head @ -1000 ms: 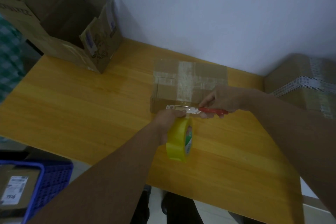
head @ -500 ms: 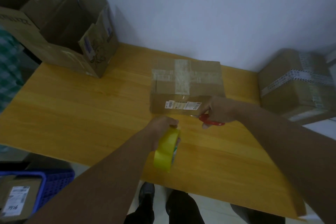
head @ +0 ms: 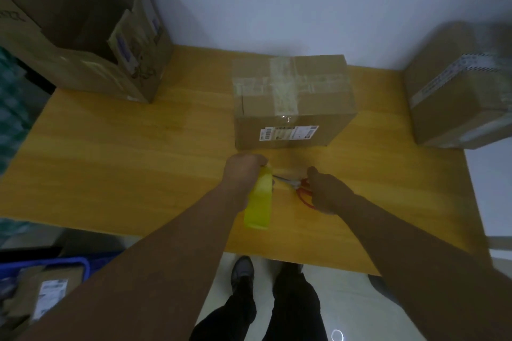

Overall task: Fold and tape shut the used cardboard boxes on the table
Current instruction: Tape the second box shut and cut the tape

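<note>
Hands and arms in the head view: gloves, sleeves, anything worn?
No gloves on the left hand or right hand. Left forearm and right forearm are bare to the frame edge, no sleeves in view. No watch, bands or rings visible, though the picture is dim.

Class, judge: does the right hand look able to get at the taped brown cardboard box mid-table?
Probably yes: the taped brown cardboard box stands just beyond the right hand, nothing between them, though that hand grips red-handled scissors.
</note>
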